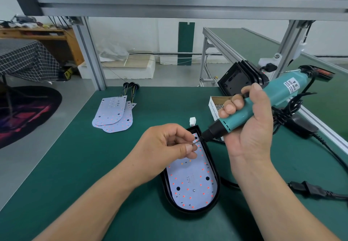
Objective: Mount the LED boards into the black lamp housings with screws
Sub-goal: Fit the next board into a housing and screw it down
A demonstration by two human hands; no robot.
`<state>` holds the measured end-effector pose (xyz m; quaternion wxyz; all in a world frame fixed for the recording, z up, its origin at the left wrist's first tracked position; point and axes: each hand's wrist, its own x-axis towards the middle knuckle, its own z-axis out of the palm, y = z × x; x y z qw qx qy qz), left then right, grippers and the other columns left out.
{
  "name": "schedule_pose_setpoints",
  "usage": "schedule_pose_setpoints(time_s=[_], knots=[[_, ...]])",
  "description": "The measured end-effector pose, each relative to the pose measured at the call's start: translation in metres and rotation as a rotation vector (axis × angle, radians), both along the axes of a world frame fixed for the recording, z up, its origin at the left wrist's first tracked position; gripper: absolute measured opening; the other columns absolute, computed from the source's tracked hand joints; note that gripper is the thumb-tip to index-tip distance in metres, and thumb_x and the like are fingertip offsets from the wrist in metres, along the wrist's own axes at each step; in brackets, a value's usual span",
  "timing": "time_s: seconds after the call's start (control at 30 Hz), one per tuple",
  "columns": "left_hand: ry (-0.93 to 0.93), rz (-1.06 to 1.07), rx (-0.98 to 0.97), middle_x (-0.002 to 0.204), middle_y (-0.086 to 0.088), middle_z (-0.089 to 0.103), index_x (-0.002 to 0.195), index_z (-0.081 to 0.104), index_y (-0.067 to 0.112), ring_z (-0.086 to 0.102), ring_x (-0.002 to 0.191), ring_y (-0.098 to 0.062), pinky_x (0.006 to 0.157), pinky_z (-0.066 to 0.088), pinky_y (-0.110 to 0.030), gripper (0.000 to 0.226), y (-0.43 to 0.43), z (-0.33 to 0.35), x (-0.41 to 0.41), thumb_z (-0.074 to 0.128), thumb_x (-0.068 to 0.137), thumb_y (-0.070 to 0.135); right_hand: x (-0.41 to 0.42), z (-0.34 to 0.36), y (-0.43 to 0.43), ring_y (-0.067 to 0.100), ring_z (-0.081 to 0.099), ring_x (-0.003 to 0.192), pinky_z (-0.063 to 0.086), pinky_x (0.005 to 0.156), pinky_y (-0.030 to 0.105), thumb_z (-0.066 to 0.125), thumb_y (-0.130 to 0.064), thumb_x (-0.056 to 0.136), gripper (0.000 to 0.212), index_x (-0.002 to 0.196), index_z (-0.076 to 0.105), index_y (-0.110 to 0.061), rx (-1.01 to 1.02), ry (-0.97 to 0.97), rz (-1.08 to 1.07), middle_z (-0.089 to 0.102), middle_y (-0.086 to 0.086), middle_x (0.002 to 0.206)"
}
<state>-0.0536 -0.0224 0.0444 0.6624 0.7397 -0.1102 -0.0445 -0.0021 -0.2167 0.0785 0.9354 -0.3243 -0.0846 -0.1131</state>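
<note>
While the black housing [188, 212] holds an LED board [192, 184], with the box [213, 107] of screws [220, 106] behind it, the fingers [188, 149] of the left hand [163, 146] pinch a screw [193, 144] and the right hand [250, 127] grasps the screwdriver [273, 94].

The bench [75, 165] mat's a deep green. The LED board [190, 180] up front is white, dotted all over with tiny red LEDs, a few orange ones across the middle, grey "12V" print and black holes. The lamp housing [168, 195] round it is plain black. The electric screwdriver [263, 101] is teal with a black nose and a white label. The spare LED boards [113, 116] are the same white with red dots. The screw box [213, 110] is white and the screws [219, 106] are silvery. Off left there's a black cloth [24, 60] with white grid checks, plus a black rug [24, 112] with red-pink streaks.
</note>
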Motion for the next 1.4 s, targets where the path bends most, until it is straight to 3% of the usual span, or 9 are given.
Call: schedule_pose_setpoints(time_s=[0.17, 0.37, 0.6, 0.7, 0.83, 0.93, 1.13, 1.23, 1.4], knots=[[-0.032, 0.025, 0.031, 0.095, -0.011, 0.081, 0.103, 0.074, 0.009, 0.081, 0.091, -0.027, 0.09, 0.063, -0.035, 0.014, 0.001, 0.0, 0.0, 0.075, 0.094, -0.003, -0.001, 0.001, 0.001, 0.016, 0.05, 0.06, 0.046, 0.059, 0.028, 0.065, -0.031, 0.101, 0.018, 0.091, 0.061, -0.017, -0.019, -0.023, -0.001, 0.047, 0.0, 0.07], [-0.094, 0.1, 0.107, 0.092, -0.002, 0.081, 0.096, 0.075, 0.02, 0.081, 0.088, -0.019, 0.086, 0.061, -0.026, 0.022, 0.002, -0.001, 0.0, 0.076, 0.093, -0.002, -0.002, 0.001, 0.009, 0.016, 0.053, 0.062, 0.05, 0.063, 0.03, 0.068, -0.033, 0.101, 0.02, 0.1, 0.059, -0.015, -0.06, -0.035, -0.024, 0.05, 0.0, 0.073], [-0.092, 0.071, 0.168, 0.096, 0.004, 0.082, 0.099, 0.077, 0.029, 0.08, 0.091, -0.014, 0.087, 0.062, -0.031, 0.023, 0.001, -0.002, 0.0, 0.078, 0.092, 0.008, 0.002, -0.008, 0.009, 0.014, 0.052, 0.063, 0.049, 0.063, 0.028, 0.068, -0.034, 0.102, 0.021, 0.098, 0.06, -0.015, 0.009, 0.055, -0.008, 0.051, -0.002, 0.074], [-0.137, 0.106, 0.117, 0.101, 0.005, 0.081, 0.107, 0.076, 0.039, 0.079, 0.091, -0.015, 0.086, 0.062, -0.029, 0.021, 0.005, 0.001, 0.002, 0.077, 0.093, 0.023, 0.004, -0.011, 0.008, 0.013, 0.051, 0.063, 0.048, 0.062, 0.027, 0.07, -0.034, 0.101, 0.021, 0.093, 0.061, -0.016, 0.068, 0.098, -0.001, 0.05, -0.002, 0.073], [-0.22, 0.394, 0.491, 0.108, 0.029, 0.072, 0.121, 0.07, 0.041, 0.065, 0.098, 0.007, 0.089, 0.054, -0.026, 0.02, 0.034, -0.002, 0.02, 0.062, 0.103, 0.041, 0.006, -0.011, 0.006, 0.013, 0.052, 0.063, 0.049, 0.063, 0.027, 0.072, -0.033, 0.1, 0.021, 0.091, 0.062, -0.018, 0.095, 0.119, -0.004, 0.051, -0.002, 0.073], [-0.074, 0.355, 0.719, 0.095, 0.029, 0.071, 0.104, 0.073, 0.036, 0.064, 0.088, 0.005, 0.085, 0.053, -0.027, 0.018, 0.046, -0.006, 0.027, 0.059, 0.102, 0.047, 0.006, -0.011, 0.005, 0.013, 0.052, 0.064, 0.049, 0.065, 0.027, 0.072, -0.034, 0.099, 0.02, 0.09, 0.062, -0.019, 0.081, 0.111, -0.006, 0.051, -0.003, 0.073], [0.035, 0.156, 0.684, 0.072, 0.009, 0.067, 0.085, 0.075, 0.028, 0.058, 0.059, -0.005, 0.06, 0.055, -0.033, 0.028, 0.039, -0.008, 0.026, 0.063, 0.094, 0.051, 0.002, -0.009, 0.01, 0.014, 0.053, 0.063, 0.05, 0.064, 0.028, 0.071, -0.032, 0.1, 0.019, 0.091, 0.061, -0.019, 0.02, 0.087, 0.0, 0.051, -0.002, 0.073], [0.129, 0.096, 0.538, 0.068, -0.005, 0.064, 0.081, 0.069, 0.01, 0.064, 0.057, -0.013, 0.051, 0.056, -0.031, 0.029, 0.034, -0.007, 0.025, 0.069, 0.094, 0.036, 0.001, -0.009, 0.013, 0.014, 0.053, 0.063, 0.05, 0.063, 0.028, 0.068, -0.029, 0.102, 0.018, 0.092, 0.059, -0.017, -0.011, 0.072, -0.003, 0.051, -0.001, 0.073], [0.227, 0.088, 0.396, 0.06, 0.001, 0.063, 0.077, 0.063, 0.009, 0.063, 0.053, -0.016, 0.049, 0.053, -0.026, 0.023, 0.019, -0.01, 0.023, 0.07, 0.097, 0.019, -0.002, -0.01, 0.02, 0.016, 0.054, 0.062, 0.05, 0.063, 0.03, 0.065, -0.025, 0.104, 0.017, 0.094, 0.055, -0.015, -0.087, 0.022, 0.006, 0.05, 0.001, 0.073]])
